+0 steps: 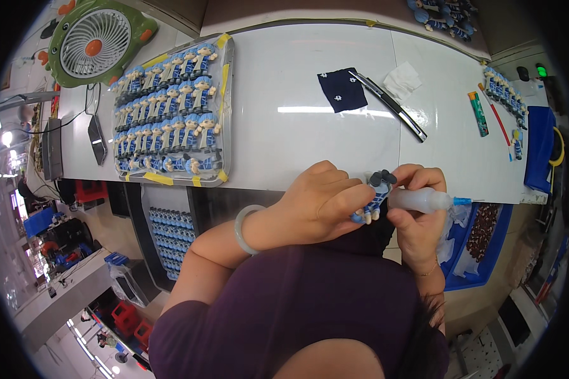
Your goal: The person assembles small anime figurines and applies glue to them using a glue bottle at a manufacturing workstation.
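The white counter [310, 126] fills the upper half of the frame. On its left part lies a clear tray [226, 95], taped yellow at the edges and filled with rows of small figures in blue [171, 107]; these look finished, as I judge, and a second such tray shows lower left, under the counter. At the right edge of the counter stands a shorter row of the same figures [504, 88] (whether done or waiting I cannot tell). In the upper middle lie a dark blue cloth piece [342, 90] and a long black tool [392, 106].

The work in hand is at the centre right: the left hand [316, 205] has its grip closed around one small figure [376, 196], and the right hand [417, 215] has its grip closed on a soft white squeeze bottle with a blue tip [427, 199], lying just beside the figure. So this one piece seems in progress
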Demonstrator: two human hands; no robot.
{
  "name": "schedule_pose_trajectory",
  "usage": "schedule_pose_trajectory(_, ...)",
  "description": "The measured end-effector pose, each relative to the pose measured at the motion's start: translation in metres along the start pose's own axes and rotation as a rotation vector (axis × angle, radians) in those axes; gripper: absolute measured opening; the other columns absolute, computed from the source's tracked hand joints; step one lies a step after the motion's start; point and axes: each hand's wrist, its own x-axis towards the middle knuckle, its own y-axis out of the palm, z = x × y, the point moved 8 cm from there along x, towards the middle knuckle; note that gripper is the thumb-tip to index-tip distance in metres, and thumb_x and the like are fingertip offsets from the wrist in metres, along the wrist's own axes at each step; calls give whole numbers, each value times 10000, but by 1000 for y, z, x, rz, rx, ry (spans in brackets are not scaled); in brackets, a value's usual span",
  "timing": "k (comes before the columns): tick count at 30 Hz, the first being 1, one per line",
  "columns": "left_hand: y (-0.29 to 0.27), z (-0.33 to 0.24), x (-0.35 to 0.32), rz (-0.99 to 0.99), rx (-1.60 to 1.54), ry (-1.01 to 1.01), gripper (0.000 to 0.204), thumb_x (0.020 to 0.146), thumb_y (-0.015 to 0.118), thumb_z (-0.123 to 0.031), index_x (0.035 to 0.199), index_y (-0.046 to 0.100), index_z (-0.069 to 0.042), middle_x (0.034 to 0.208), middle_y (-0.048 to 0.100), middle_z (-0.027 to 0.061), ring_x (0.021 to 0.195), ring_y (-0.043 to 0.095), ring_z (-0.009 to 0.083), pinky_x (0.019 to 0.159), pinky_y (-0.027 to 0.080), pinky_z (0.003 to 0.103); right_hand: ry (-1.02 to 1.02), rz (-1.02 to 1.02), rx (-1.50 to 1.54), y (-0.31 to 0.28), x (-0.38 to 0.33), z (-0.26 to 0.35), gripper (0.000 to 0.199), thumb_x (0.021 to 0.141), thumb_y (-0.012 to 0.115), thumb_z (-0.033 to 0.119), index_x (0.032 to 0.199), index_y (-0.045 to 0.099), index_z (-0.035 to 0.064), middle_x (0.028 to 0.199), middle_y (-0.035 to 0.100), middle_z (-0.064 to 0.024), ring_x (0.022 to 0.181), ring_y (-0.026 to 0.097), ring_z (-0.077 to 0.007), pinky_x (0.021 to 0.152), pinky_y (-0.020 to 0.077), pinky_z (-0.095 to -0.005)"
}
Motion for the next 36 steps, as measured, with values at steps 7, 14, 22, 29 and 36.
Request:
schedule_pose_trajectory(7, 2, -3, -1, -17, -37, 27, 489, 657, 679, -126, 1091, 456, -111, 675, 487, 2, 590, 488, 179, 563, 318, 295, 230, 80, 107, 6, 7, -14, 379, 638, 714, -8, 841, 403, 66, 935, 547, -98, 769, 513, -112, 711, 427, -247)
schedule_pose_trajectory(14, 7, -8, -2, 77, -277, 114, 703, 658, 705, -153, 1271, 363, -112, 716, 507, 46, 612, 494, 209, 607, 361, 299, 336, 259, 348, 12, 18, -24, 337, 616, 691, 8, 785, 411, 87, 865, 586, -111, 744, 548, -118, 645, 430, -224)
schedule_pose_trajectory(22, 12, 1, -9, 81, -394, -69, 845, 613, 756, -91, 1279, 246, 6, 995, 509, 141, 830, 561, 236, 681, 452, 300, 301, 375, 385, 22, 20, -24, 327, 619, 676, 4, 785, 409, 93, 814, 554, -74, 729, 501, -115, 665, 411, -237)
schedule_pose_trajectory(29, -1, -3, -3, -2, -107, 15, 759, 544, 781, -127, 1164, 360, -5, 909, 516, 120, 681, 522, 193, 589, 432, 282, 177, 247, 96, 16, 16, -1, 300, 662, 662, -14, 785, 405, 82, 809, 544, -91, 734, 507, -123, 684, 422, -248)
schedule_pose_trajectory(36, 2, 4, -11, -86, -248, 15, 699, 630, 744, -126, 1206, 354, -53, 838, 547, 119, 604, 552, 249, 557, 446, 292, 211, 254, 90, 16, 1, -1, 313, 649, 681, -15, 789, 417, 76, 819, 568, -123, 774, 539, -144, 709, 440, -255)
